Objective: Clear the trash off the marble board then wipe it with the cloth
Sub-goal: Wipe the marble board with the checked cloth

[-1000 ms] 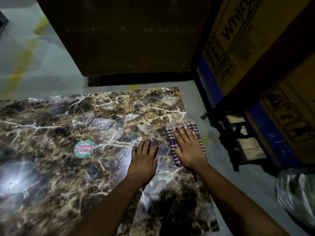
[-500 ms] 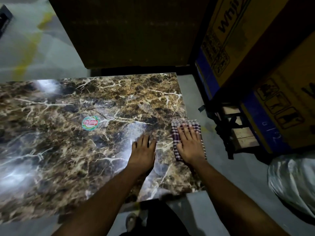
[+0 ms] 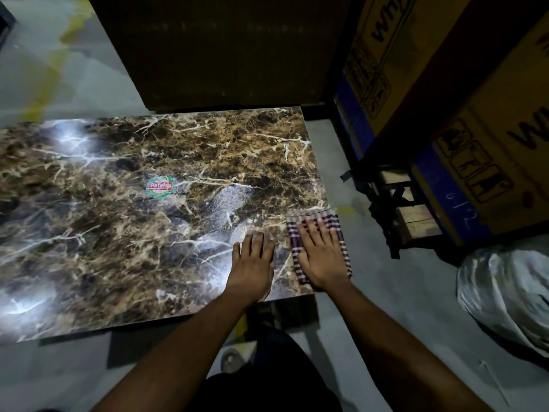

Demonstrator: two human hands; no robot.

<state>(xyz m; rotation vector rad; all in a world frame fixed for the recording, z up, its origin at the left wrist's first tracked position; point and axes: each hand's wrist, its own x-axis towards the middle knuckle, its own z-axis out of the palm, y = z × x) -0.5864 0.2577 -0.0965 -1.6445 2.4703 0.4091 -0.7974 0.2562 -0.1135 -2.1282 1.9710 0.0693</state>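
Right hand [image 3: 322, 257] lies flat, fingers straight and spread, pressing on the checked cloth [image 3: 319, 248]; nothing gripped. The cloth sits under that palm at the marble board's [image 3: 118, 233] near right corner, its right edge at or just over the board edge. Left hand [image 3: 252, 263] is just left of the right hand, apart from the cloth, palm down on bare marble, fingers straight and together, holding nothing.

A round red-and-green sticker [image 3: 160, 186] is stuck to the board, ahead and well left of the left hand. No loose trash visible on the board.

Cardboard boxes [image 3: 445, 99] with blue bands stand ahead and right of the right hand, off the board. A crumpled plastic bag [image 3: 505, 292] lies on the floor [image 3: 74, 376] right of the right forearm. Bright glare patches sit on the marble far left of both hands.
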